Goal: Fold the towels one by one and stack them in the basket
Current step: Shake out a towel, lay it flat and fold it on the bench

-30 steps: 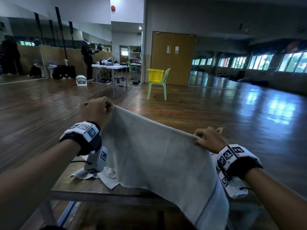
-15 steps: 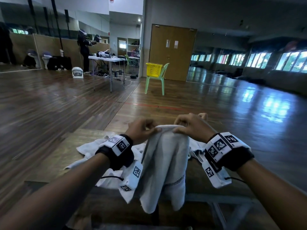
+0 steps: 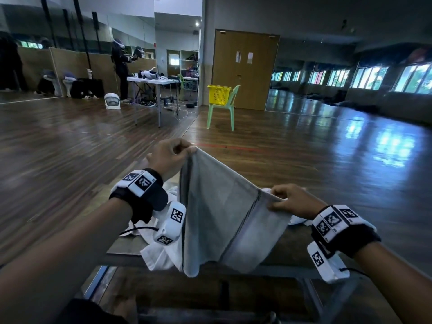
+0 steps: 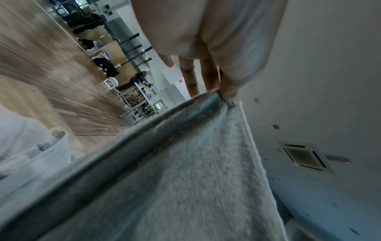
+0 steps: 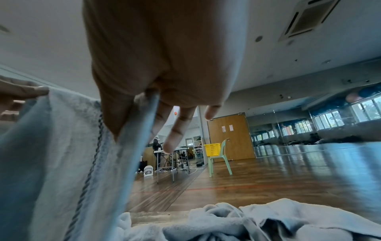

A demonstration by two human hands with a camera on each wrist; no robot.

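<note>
Left hand (image 3: 168,157) and right hand (image 3: 292,202) each pinch a top corner of a folded grey towel (image 3: 217,220), fingers curled, above a wooden table (image 3: 126,246).

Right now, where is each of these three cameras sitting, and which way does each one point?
Head: on the person's head, looking forward and down at the towel, held by the left hand and right hand; both forearms show.
Left wrist: looks along the left hand's fingers pinching the towel's edge, ceiling behind.
Right wrist: looks along the right hand pinching the towel, out across the hall.
Shared: head and right wrist both show the yellow basket on the green chair.
</note>
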